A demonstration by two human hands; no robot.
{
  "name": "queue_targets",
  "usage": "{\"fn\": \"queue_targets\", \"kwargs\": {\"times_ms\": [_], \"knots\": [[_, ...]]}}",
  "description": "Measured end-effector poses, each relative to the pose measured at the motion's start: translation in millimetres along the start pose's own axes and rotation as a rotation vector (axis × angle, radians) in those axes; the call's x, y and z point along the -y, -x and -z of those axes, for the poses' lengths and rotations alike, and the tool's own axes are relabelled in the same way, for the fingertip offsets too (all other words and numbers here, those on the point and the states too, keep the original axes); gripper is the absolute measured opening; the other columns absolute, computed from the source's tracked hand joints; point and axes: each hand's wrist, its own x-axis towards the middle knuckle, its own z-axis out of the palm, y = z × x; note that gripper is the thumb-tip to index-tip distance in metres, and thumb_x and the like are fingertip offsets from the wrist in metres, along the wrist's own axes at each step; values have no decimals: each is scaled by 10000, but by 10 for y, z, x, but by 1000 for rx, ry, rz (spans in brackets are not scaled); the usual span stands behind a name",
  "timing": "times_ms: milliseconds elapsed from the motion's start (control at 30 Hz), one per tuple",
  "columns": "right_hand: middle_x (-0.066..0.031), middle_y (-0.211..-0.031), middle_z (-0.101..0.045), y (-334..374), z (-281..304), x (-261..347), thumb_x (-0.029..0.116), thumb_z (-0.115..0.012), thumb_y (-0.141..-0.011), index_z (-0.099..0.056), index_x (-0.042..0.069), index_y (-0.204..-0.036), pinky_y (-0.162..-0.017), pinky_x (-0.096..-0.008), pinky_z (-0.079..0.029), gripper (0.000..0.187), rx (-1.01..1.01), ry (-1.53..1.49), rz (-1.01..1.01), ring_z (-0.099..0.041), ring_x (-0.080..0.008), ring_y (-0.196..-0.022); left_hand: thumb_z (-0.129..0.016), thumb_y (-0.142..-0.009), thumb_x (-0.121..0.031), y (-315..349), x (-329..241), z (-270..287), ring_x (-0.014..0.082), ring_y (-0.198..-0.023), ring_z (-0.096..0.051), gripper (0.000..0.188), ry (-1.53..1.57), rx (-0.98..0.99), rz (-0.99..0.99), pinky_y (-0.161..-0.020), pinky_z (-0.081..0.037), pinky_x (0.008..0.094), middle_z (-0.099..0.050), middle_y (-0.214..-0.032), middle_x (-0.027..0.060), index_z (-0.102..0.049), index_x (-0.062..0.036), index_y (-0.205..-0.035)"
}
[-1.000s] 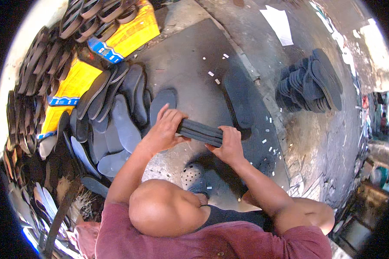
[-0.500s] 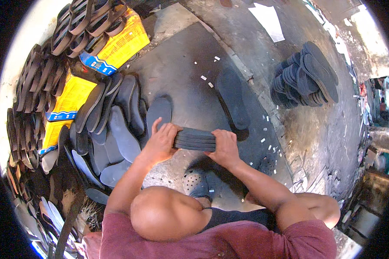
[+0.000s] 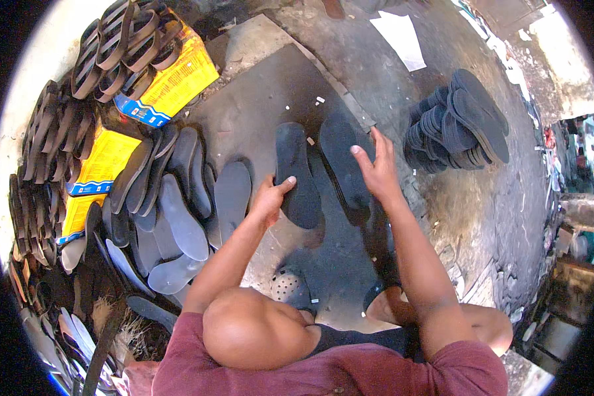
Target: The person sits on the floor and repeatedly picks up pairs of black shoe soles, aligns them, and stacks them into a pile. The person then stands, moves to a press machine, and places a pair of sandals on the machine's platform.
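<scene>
Right grip [image 3: 380, 168] moved away, spread, left grip [image 3: 272, 198] pinching sole [image 3: 298, 165], dark sheet [image 3: 270, 86], stained floor [image 3: 468, 211]

Worn floor [image 3: 472, 201]: dark sheet [image 3: 257, 99], bearing dark sole [image 3: 342, 155] just left of right hand [image 3: 381, 170]; sole pile [image 3: 180, 221] left of left hand [image 3: 268, 200]; stacked soles [image 3: 461, 122] right of right hand; white paper [image 3: 400, 43] beyond right hand.

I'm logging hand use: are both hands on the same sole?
No, the left hand holds a sole by its edge, while the right hand is open beside another sole.
</scene>
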Motion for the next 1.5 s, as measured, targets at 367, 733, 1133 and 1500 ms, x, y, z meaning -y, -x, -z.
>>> {"fn": "queue_targets", "kwargs": {"times_ms": [367, 733, 1133, 1500], "knots": [[-344, -1152, -626, 317, -645, -872, 394, -417, -1097, -648, -80, -1013, -993, -548, -413, 534, 530, -50, -225, -556, -513, -1087, -692, -924, -487, -369, 494, -582, 468, -1358, -452, 738, -597, -427, -309, -1167, -335, 508, -514, -1408, 331, -550, 60, -1398], [-217, -1270, -641, 507, -374, 369, 375, -661, -1003, -656, 5, -1279, -988, -464, -493, 462, 355, -240, -202, -611, -363, -1152, -856, -749, -518, 255, 238, 889, 435, -1488, -313, 1259, -1183, -692, -132, -1204, -279, 581, -347, -1571, 279, -102, -26, -1630], [-118, -1126, -679, 1260, -1134, 863, 254, -706, -969, -611, -44, -1200, -906, -344, -492, 389, 725, -422, -285, -603, -192, -1005, -849, -750, -477, 1353, 284, 1565, 406, -1442, -364, 1162, -819, -1119, 49, -1134, -346, 594, -380, -1533, 252, -205, -4, -1593], [-167, -1109, -665, 1329, -1056, 876, 339, -705, -972, -580, -68, -1180, -902, -396, -483, 473, 748, -440, -293, -604, -260, -992, -909, -654, -534, 2410, 1332, 1447, 408, -1454, -348, 1217, -413, -960, 363, -1149, -356, 584, -382, -1516, 220, -283, -67, -1587]]}}
